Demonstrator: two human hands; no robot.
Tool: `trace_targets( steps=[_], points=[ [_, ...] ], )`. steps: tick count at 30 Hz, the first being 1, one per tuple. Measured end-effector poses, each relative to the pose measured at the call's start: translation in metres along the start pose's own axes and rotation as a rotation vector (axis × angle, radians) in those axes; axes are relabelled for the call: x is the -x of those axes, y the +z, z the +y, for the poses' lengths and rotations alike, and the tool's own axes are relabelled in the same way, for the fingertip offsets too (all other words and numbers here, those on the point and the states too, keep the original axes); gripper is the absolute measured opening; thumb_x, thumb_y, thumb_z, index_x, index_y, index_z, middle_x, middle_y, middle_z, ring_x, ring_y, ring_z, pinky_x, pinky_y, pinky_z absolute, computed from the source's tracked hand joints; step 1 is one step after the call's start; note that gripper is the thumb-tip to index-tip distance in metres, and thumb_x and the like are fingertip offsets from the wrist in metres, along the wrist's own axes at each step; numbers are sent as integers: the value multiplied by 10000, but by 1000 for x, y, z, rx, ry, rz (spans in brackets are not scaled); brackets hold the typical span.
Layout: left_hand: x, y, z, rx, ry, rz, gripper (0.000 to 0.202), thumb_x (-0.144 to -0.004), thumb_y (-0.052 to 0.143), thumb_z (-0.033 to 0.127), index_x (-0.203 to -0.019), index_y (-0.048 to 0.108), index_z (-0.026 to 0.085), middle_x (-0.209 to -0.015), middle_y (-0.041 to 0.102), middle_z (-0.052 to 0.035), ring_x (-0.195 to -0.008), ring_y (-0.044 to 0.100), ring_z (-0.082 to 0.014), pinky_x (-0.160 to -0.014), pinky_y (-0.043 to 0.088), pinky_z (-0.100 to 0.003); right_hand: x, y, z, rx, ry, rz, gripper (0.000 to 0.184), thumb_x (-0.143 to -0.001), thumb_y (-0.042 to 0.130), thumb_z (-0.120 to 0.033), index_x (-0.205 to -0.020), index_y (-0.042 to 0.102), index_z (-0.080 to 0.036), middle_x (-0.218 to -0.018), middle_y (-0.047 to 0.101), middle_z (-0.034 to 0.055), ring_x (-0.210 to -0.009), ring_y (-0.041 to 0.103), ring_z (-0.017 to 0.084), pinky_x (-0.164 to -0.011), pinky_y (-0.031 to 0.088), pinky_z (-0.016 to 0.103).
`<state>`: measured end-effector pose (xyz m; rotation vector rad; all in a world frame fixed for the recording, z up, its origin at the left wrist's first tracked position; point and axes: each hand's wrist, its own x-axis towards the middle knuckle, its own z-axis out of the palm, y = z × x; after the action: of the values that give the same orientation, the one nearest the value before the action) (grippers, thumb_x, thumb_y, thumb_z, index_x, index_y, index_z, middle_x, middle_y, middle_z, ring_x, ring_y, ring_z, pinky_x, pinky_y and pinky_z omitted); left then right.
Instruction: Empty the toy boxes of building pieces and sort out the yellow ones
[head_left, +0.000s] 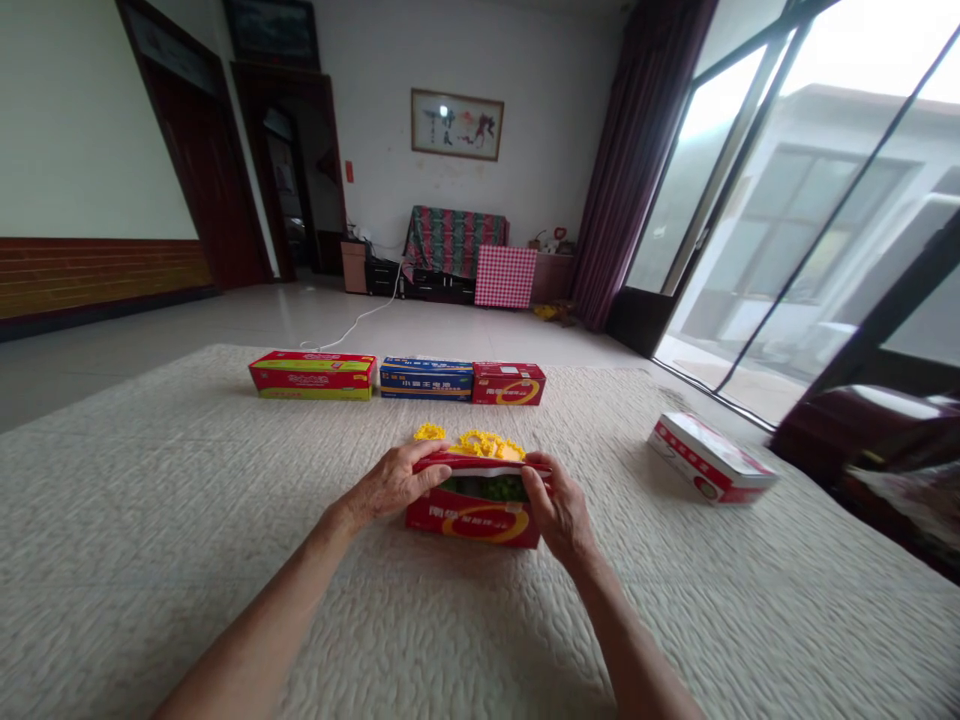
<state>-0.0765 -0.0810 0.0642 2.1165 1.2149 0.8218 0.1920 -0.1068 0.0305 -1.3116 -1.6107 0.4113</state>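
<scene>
A red cardboard box [472, 522] with a yellow swoosh lies open on the quilted cream cover [225, 500], directly in front of me. Green material [484, 488] shows inside it. Crinkly yellow pieces [487, 445] heap along its far edge, and a smaller yellow clump [430, 432] sits to their left. My left hand [394, 482] grips the red lid edge from the left. My right hand [559, 515] holds the box's right end, its fingers curled over the rim. The box's inner far side is hidden by the lid.
Behind the hands stand a long red-and-yellow box [313, 375], a blue box [426, 379] and a short red box [508, 383] in a row. A white-and-red box [709, 458] lies at the right. Tall glass doors [795, 200] rise beyond it.
</scene>
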Motion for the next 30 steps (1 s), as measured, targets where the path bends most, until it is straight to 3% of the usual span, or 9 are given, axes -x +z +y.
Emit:
trace_targets(
  steps=[5, 12, 18, 23, 26, 30],
  points=[
    [-1, 0, 2, 88, 24, 69, 592, -873, 515, 590, -1271, 608, 162, -1190, 692, -103, -1096, 644, -243, -935, 497, -314, 2, 1, -5, -51, -8, 43, 422, -893, 464, -522, -1086, 607, -175, -932, 717, 77, -791, 678, 209, -688, 523, 297],
    [-6, 11, -9, 206, -65, 382, 679, -827, 515, 646, -1239, 608, 115, -825, 713, -48, -740, 660, -197, -613, 479, -245, 1, -5, -17, -206, 116, 65, 447, -870, 479, -557, -983, 675, -171, -820, 710, 49, -754, 641, 209, -656, 494, 293],
    [-14, 19, -24, 190, -159, 500, 574, -801, 572, 477, -1252, 591, 123, -696, 685, -15, -623, 617, -169, -600, 472, -252, -3, 2, -6, -485, 273, 71, 492, -778, 612, -564, -1087, 599, -181, -908, 727, 80, -778, 681, 228, -647, 529, 322],
    [-15, 19, -21, 143, -197, 501, 633, -780, 578, 339, -1378, 486, 152, -836, 724, -44, -697, 659, -164, -681, 518, -267, 0, -2, -15, -462, 271, -53, 697, -719, 690, -448, -1316, 428, -199, -1159, 671, 155, -956, 689, 267, -764, 573, 393],
    [-14, 17, -17, 175, -210, 477, 612, -794, 547, 307, -1390, 487, 183, -991, 728, -85, -759, 690, -177, -696, 540, -277, 4, -3, -21, -389, 244, -124, 783, -710, 646, -331, -1411, 309, -238, -1261, 613, 148, -969, 682, 258, -759, 586, 402],
    [-10, 13, -7, 218, -171, 425, 671, -810, 566, 394, -1423, 446, 148, -1174, 676, -174, -991, 686, -248, -811, 549, -327, 4, -3, -25, -393, 259, -104, 672, -697, 579, -271, -1342, 395, -234, -1302, 590, 145, -1042, 660, 265, -765, 583, 386]
  ],
)
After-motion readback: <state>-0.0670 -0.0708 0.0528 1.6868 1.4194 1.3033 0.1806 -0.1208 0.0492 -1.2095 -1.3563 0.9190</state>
